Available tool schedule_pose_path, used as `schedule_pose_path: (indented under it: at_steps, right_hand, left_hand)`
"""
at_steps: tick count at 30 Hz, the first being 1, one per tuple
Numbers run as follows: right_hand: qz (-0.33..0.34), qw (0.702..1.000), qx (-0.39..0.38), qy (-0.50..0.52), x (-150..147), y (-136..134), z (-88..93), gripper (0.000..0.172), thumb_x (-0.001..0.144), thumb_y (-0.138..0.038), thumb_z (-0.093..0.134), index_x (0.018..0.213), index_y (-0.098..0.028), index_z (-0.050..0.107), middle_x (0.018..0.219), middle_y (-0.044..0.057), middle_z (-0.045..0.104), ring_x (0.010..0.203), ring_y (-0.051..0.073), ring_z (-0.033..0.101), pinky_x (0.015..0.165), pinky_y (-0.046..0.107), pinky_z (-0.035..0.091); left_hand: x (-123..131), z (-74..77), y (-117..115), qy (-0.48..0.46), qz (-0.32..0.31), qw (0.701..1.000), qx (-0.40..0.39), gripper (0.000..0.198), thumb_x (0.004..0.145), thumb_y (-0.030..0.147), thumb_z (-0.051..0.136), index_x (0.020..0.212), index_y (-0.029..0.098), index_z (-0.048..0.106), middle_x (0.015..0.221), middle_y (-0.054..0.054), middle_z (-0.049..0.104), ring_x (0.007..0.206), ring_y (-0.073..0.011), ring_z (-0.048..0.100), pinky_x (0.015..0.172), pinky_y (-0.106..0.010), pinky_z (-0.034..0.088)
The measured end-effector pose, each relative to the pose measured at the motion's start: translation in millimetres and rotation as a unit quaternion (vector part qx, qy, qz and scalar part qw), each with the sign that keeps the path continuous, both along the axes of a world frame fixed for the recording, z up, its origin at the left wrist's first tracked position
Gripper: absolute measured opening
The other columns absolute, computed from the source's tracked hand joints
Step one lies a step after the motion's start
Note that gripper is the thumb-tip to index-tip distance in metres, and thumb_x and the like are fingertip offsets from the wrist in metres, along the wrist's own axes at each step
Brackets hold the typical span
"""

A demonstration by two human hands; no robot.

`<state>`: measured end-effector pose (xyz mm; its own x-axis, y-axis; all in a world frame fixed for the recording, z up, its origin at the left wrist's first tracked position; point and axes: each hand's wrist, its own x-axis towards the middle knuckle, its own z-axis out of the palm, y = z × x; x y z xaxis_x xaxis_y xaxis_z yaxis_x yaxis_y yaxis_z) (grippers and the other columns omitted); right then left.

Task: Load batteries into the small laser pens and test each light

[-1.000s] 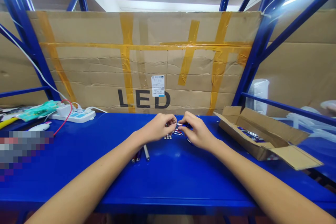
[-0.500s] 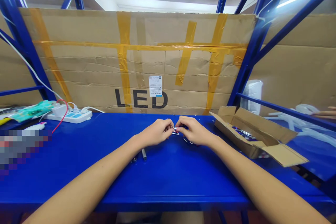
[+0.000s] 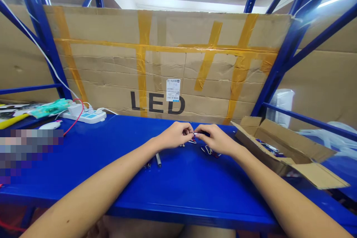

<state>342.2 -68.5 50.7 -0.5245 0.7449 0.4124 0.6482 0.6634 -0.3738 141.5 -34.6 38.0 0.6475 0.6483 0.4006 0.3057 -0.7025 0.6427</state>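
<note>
Thumb and fingers of my left hand (image 3: 176,135) are closed in a pinch, meeting my right hand (image 3: 216,138) over the middle of the blue table. Between the two sets of fingertips is a small shiny metal piece (image 3: 194,134), mostly covered, so its kind is unclear. Just below the fingertips lies a silver-and-red looped piece (image 3: 192,141). Several looped metal pieces, like small carabiners (image 3: 209,151), rest on the table under my right hand. By my left forearm lie a grey rod-shaped piece (image 3: 158,160) and some small dark parts (image 3: 148,165).
An open cardboard box (image 3: 281,148) at the right holds blue and silver pieces (image 3: 270,148). A white power strip (image 3: 87,116) with cables sits at the back left, near a green packet (image 3: 51,108). Behind the table stands a large taped carton (image 3: 111,67) between blue posts.
The camera view has shifted, so the surroundings appear further right. Both hands stay together at the small piece, and more of the looped pieces below my right hand shows.
</note>
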Motion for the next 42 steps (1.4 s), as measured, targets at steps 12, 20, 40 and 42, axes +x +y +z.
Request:
schedule_pose_path:
  at_steps: [12, 20, 40, 42]
  right_hand:
    - [-0.181, 0.981, -0.062, 0.025, 18, 22, 0.5, 0.025, 0.086, -0.024, 0.046, 0.072, -0.015, 0.065, 0.069, 0.006, 0.069, 0.062, 0.016, 0.059, 0.058, 0.026, 0.041]
    - [-0.157, 0.965, -0.095, -0.186, 3, 4, -13.7, 0.010, 0.073, -0.026, 0.068, 0.065, -0.019, 0.068, 0.066, 0.007, 0.068, 0.056, 0.018, 0.059, 0.050, 0.027, 0.036]
    - [-0.080, 0.994, -0.062, -0.038, -13, -2, -14.9, 0.009, 0.079, -0.017, 0.049, 0.072, -0.019, 0.054, 0.071, 0.002, 0.062, 0.063, 0.014, 0.052, 0.059, 0.026, 0.038]
    - [-0.045, 0.995, -0.091, 0.021, -14, -2, -13.7, 0.010, 0.084, -0.019, 0.045, 0.077, -0.019, 0.051, 0.075, 0.003, 0.062, 0.065, 0.014, 0.053, 0.060, 0.026, 0.041]
  left_hand:
    - [0, 15.1, 10, -0.216, 0.026, 0.974, -0.060, 0.009, 0.069, 0.014, 0.058, 0.067, 0.016, 0.049, 0.093, -0.009, 0.072, 0.087, -0.0181, 0.066, 0.079, -0.034, 0.050]
    - [-17, 19.6, 11, -0.299, 0.028, 0.951, -0.074, 0.016, 0.071, 0.015, 0.058, 0.064, 0.016, 0.044, 0.096, -0.011, 0.072, 0.089, -0.0196, 0.068, 0.084, -0.041, 0.054]
    - [-10, -9.3, -3, -0.110, 0.078, 0.991, 0.022, 0.016, 0.083, 0.024, 0.058, 0.097, 0.017, 0.056, 0.093, -0.004, 0.063, 0.086, -0.0156, 0.058, 0.079, -0.030, 0.047]
    - [-8, -10.2, -9, -0.064, 0.059, 0.996, 0.037, 0.021, 0.082, 0.024, 0.059, 0.102, 0.018, 0.058, 0.092, -0.003, 0.065, 0.083, -0.0160, 0.059, 0.077, -0.030, 0.046]
